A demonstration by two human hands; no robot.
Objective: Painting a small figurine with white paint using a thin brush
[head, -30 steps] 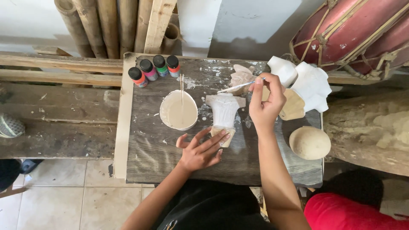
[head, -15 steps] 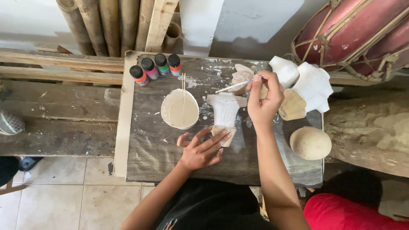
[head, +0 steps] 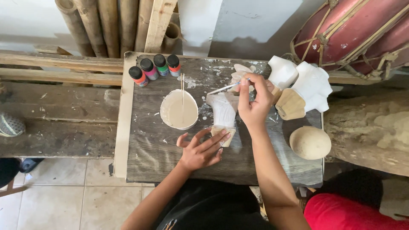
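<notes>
Paint bottles (head: 154,69), four small ones with black caps, stand in a row at the far left corner of the wooden bench (head: 149,149), away from the working hands so they are not knocked. Just right of them sits a shallow bowl of pale paint (head: 179,110) with a thin stick (head: 182,88) leaning in it; the bowl is near the piece, probably so the brush can reach it easily.

The left hand (head: 201,150) lies flat on the bench with fingers (head: 213,141) spread wide, and the fingertips press on the bare wooden base of the carved figure (head: 223,111). It seems to hold the piece steady, on the part without wet paint. The figure lies in the middle of the bench, its upper part already white.

The right hand (head: 254,102) is above and just right of the figure. Its fingers are closed narrow around a thin brush (head: 225,88), like holding a pen, and the tip points left over the top of the figure.

Further right, two white painted carvings (head: 304,83) with wooden bases lie together, apart from the work, maybe to dry. A round unpainted piece (head: 310,142) rests near the right edge of the bench.
</notes>
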